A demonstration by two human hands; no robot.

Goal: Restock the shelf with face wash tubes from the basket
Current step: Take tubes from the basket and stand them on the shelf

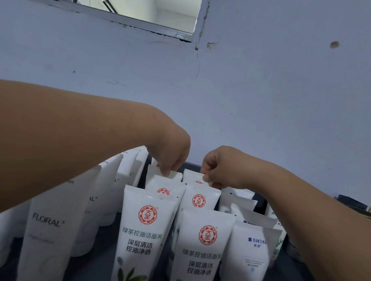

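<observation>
**Two hands set back-row tubes on a crowded shelf**

A person's left hand (172,160) and right hand (221,168) reached to the far end of a dark shelf surface (101,268) set against a pale blue wall (280,94). Each hand pinched the flat crimped top of a white plastic face wash tube bearing a red round emblem: the left tube (163,175) stood at the back of one column, the right tube (196,179) just beside it at the back of the next. The fingers of both hands were curled nearly closed on the crimps, thumbs hidden behind.

In front of them stood two matching rows of red-emblem tubes with green leaf artwork (143,241). White tubes lettered FLORAL (50,228) lined the left side, and white tubes with blue lettering (249,255) the right. The basket was out of view.

The step in hand appeared to be seating the rearmost pair. Doing it well would likely mean lowering each tube straight down onto its cap, emblem facing near, and letting go only once it stood steady, since a lean could topple the close-packed rows ahead.
</observation>
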